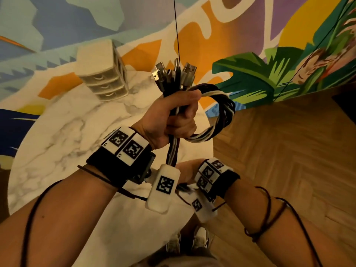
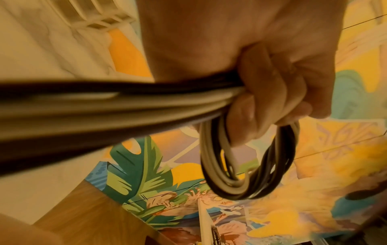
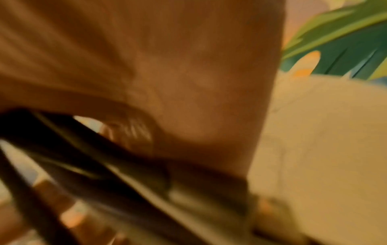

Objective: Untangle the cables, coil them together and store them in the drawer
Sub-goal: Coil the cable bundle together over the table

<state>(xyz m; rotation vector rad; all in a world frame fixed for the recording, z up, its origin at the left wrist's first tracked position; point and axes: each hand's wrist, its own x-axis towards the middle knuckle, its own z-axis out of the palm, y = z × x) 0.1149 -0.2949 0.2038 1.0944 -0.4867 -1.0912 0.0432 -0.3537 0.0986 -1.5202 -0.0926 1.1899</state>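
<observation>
My left hand (image 1: 183,112) is raised over the table and grips a bundle of black and white cables (image 1: 221,114), fingers curled round it. Several USB plugs (image 1: 173,74) stick up above the fist, and a coiled loop hangs out to its right. In the left wrist view the fingers (image 2: 261,102) wrap the coil (image 2: 240,179), with taut strands (image 2: 104,107) running off left. The strands drop to my right hand (image 1: 185,165), mostly hidden behind a wrist tag. The blurred right wrist view shows that hand (image 3: 167,74) closed over the cable tails (image 3: 104,174).
A small beige three-drawer unit (image 1: 104,76) stands at the back of the round marble table (image 1: 57,132), drawers closed. A painted mural wall rises behind. A wood floor (image 1: 279,151) lies to the right, with the person's shoes (image 1: 200,239) below.
</observation>
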